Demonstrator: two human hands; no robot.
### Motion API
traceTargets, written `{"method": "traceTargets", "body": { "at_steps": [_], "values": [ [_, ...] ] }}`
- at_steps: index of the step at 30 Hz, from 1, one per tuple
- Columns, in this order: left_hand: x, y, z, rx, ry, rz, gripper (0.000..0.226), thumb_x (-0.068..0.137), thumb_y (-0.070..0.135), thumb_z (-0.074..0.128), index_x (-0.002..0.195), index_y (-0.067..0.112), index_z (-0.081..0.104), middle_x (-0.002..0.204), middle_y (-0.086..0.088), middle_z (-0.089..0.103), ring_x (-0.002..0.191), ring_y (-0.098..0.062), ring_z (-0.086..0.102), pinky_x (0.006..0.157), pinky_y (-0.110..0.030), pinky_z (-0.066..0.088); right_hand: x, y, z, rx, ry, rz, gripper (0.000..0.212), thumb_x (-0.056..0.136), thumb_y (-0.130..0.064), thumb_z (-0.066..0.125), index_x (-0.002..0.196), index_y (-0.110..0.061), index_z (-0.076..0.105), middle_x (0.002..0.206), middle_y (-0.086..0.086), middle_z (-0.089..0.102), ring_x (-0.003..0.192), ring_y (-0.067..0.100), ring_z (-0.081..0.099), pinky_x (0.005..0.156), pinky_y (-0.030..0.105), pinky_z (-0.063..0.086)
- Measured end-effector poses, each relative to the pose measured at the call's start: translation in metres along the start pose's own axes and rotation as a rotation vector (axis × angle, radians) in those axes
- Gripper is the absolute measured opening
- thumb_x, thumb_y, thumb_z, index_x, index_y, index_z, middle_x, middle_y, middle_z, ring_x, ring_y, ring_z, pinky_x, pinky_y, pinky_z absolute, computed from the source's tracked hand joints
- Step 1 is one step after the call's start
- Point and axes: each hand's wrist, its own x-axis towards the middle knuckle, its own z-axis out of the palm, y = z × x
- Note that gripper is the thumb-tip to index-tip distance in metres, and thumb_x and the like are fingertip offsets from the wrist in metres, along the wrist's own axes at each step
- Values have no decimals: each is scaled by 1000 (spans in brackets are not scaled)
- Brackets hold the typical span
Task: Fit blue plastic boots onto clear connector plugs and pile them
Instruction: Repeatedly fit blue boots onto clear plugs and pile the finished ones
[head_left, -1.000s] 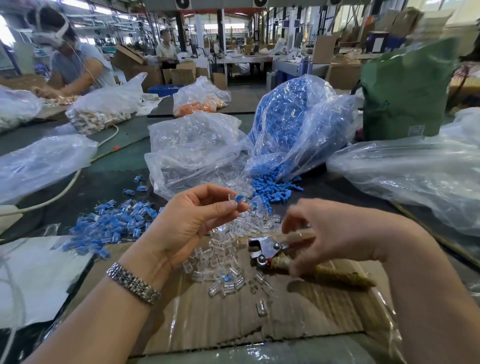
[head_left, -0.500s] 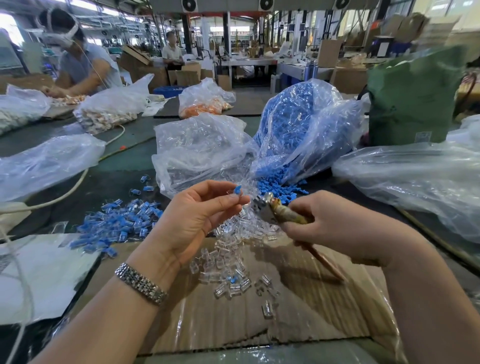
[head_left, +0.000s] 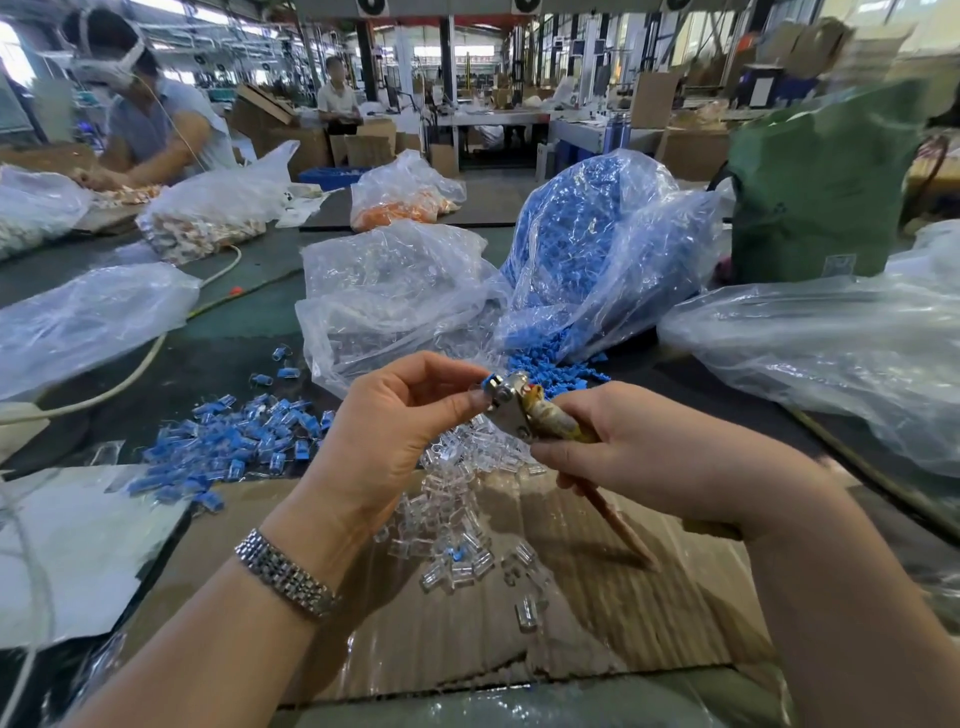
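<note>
Blue boot (head_left: 488, 385) pinched at left hand (head_left: 387, 434) fingertips | right hand (head_left: 636, 449) grips tool (head_left: 524, 410), head touching boot, just right | clear plugs (head_left: 457, 499) below both hands

Loose plugs (head_left: 457, 499) lie on the cardboard sheet (head_left: 597, 623) at centre, beneath both hands. Left hand (head_left: 384, 436) and right hand (head_left: 654, 452) meet above them, the tool (head_left: 540, 415) between. Finished pile (head_left: 234, 447) lies to the left; two bags (head_left: 395, 296) (head_left: 597, 249) stand behind, side by side.
</note>
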Motion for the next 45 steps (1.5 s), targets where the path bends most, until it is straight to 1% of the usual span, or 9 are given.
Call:
{"method": "traceTargets", "body": {
  "at_steps": [8, 11, 20, 23, 27, 30, 35, 39, 45],
  "values": [
    [1, -6, -2, 69, 16, 28, 21, 72, 23, 80, 93, 26, 80, 98, -3, 79, 93, -14, 74, 76, -17, 55, 8, 2, 12, 66, -7, 39, 30, 102, -42, 54, 83, -19, 47, 63, 2, 64, 50, 18, 64, 53, 31, 54],
    [2, -9, -3, 84, 19, 33, 22, 72, 23, 80, 95, 25, 80, 99, -4, 79, 97, -17, 74, 79, -19, 56, 10, 2, 15, 7, -17, 33, 33, 102, -46, 50, 83, -19, 45, 61, 7, 64, 46, 22, 61, 59, 43, 57],
    [5, -2, -18, 144, 103, 6, 19, 76, 16, 81, 94, 22, 79, 96, -1, 79, 91, -14, 75, 73, -16, 56, 3, 5, 5, -72, -2, 73, 55, 83, -72, 56, 83, -17, 58, 73, 3, 70, 60, 14, 67, 61, 33, 53],
    [10, 3, -44, 543, 287, 12, 21, 84, 9, 80, 96, 26, 76, 89, 6, 76, 86, -9, 72, 70, -16, 54, -1, 13, -2, -319, -31, 64, 42, 79, -62, 74, 75, -23, 58, 69, -7, 59, 59, 4, 51, 56, 25, 38],
    [9, 0, -69, 1213, 482, -121, 18, 85, 12, 72, 91, 29, 75, 92, 2, 71, 93, -25, 66, 81, -39, 52, -2, 15, 1, -411, -152, 55, 32, 73, -43, 83, 80, -31, 54, 81, -12, 57, 71, 0, 50, 59, 22, 36],
    [10, -6, -66, 1356, 390, -48, 24, 86, 9, 69, 98, 28, 76, 98, 3, 61, 100, -23, 59, 91, -45, 50, 3, 17, 4, -419, -163, 36, 34, 74, -41, 83, 87, -34, 53, 89, -13, 55, 80, 1, 50, 68, 25, 40],
    [14, -21, -40, 1254, 27, 155, 34, 100, 9, 56, 125, 28, 70, 126, 12, 60, 104, -8, 58, 90, -26, 46, 6, 20, 4, -406, -207, 62, 41, 69, -50, 86, 90, -36, 54, 91, -15, 55, 83, 1, 52, 70, 25, 43],
    [19, -30, -35, 1312, -45, 164, 33, 103, 13, 52, 131, 24, 67, 130, 10, 62, 116, -6, 53, 101, -19, 34, 5, 23, 1, -270, -179, 98, 49, 65, -71, 79, 95, -34, 66, 90, -16, 66, 83, 0, 61, 75, 26, 52],
    [18, -29, -37, 1320, -20, 121, 21, 97, 16, 65, 116, 20, 75, 104, 11, 61, 94, -7, 55, 90, -21, 45, 23, 42, -2, -237, 312, 129, 11, 101, -26, 59, 103, -24, 69, 95, -11, 68, 88, 12, 63, 72, 25, 45]
  ]
}}
